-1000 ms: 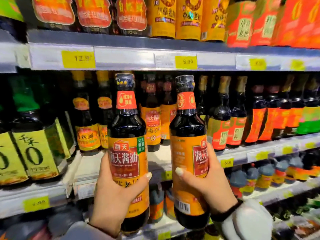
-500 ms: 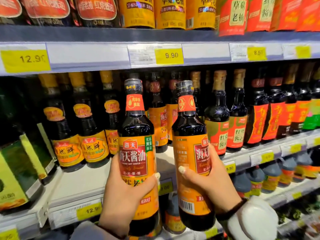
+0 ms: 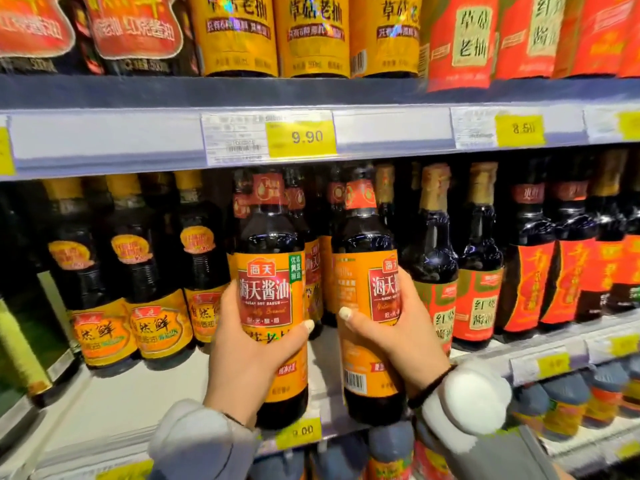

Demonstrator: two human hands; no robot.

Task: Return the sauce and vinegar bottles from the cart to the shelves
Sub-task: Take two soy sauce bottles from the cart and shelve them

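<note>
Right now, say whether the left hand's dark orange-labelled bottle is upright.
Upright: the left hand grips the dark orange-labelled bottle, neck straight above its base.

grey shelves (image 3: 104, 147), yellow price tags (image 3: 301, 138), rows of dark stocked bottles (image 3: 481, 258).

Two dark soy sauce bottles (image 3: 272, 306) (image 3: 369, 306): orange labels, red panels; yellow price tags (image 3: 300, 138).
</note>
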